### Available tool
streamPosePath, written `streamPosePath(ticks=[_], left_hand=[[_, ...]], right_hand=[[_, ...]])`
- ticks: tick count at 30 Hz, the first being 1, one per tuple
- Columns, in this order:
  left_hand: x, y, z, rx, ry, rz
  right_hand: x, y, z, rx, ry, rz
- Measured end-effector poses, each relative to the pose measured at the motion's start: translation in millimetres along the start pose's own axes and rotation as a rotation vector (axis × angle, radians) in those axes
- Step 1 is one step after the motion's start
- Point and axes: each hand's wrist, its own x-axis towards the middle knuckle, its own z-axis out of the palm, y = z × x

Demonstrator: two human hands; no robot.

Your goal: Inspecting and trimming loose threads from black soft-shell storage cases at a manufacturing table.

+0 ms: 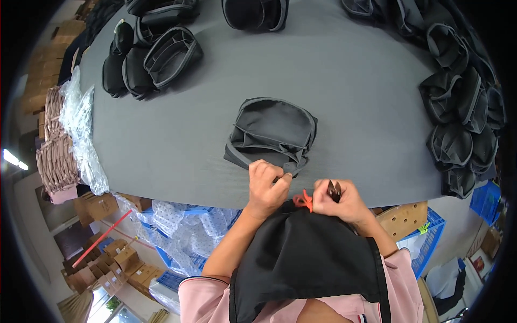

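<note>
A dark grey fabric pouch (274,132), open and showing inner pockets, lies on the grey table (344,81) near its front edge. My left hand (266,185) pinches the pouch's near rim. My right hand (339,202) is closed around small dark snips with an orange loop (304,200) at the handle end, just right of the left hand at the table's edge. A black apron covers my front below both hands.
Piles of similar dark pouches sit at the table's far left (153,59), far middle (256,13) and along the right side (463,124). Clear plastic bags (81,126) and stacked brown items (54,156) lie at the left edge. Blue crates (425,231) and cardboard boxes stand below.
</note>
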Motion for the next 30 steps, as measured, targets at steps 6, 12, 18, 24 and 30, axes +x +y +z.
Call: streamPosePath(ticks=[6,12,18,24,30], left_hand=[[0.4,0.4,1.6,-0.018,0.021,-0.001],[-1.4,0.9,4.1,-0.01,0.006,-0.016],[-4.8,-0.4,6.9,-0.004,0.001,-0.036],[-10.3,2.5,7.6,-0.007,-0.036,-0.026],[-13.6,3.1,7.4,-0.009,-0.068,-0.022]], right_hand=[[0.8,9.1,-6.0,-0.392,0.142,-0.066],[15.6,27.1,-13.6,-0.267,0.574,-0.006],[25.4,25.4,-18.2,-0.157,0.687,-0.007],[40.4,25.1,-15.2,0.023,0.506,0.099],[50.8,30.2,-13.8,0.0,0.51,0.166]])
